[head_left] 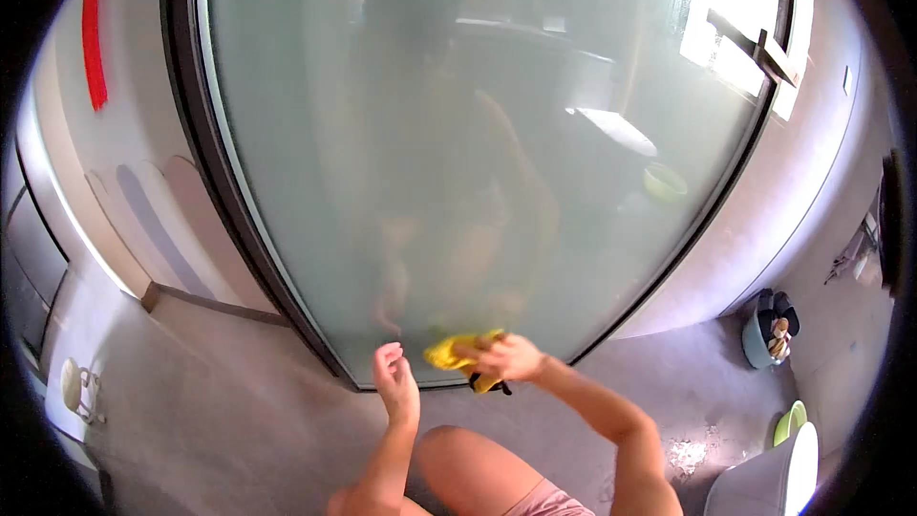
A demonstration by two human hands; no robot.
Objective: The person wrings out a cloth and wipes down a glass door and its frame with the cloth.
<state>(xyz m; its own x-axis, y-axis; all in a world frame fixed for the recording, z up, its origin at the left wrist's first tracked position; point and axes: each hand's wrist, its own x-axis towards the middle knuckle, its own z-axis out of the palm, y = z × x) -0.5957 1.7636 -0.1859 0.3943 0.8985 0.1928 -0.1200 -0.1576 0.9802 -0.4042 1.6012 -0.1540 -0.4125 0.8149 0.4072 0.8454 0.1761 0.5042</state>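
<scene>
My right hand [511, 357] is closed on a yellow cloth [447, 353] with dark parts along its lower edge. The cloth lies against the bottom of a frosted glass door [401, 182] set in a dark frame. To the left, my left hand [395, 384] is raised close to the lower glass with nothing in it, its fingers loosely bent and apart. Whether its fingertips touch the pane I cannot tell. A blurred reflection of a person shows in the glass.
A door handle [755, 50] sticks out at upper right. On the right floor stand a blue basin [755, 342] with dark items, a green basin [789, 422] and a white tub [764, 485]. A small pale stool-like object [73, 387] is at far left. Wet patches [690, 457] mark the floor.
</scene>
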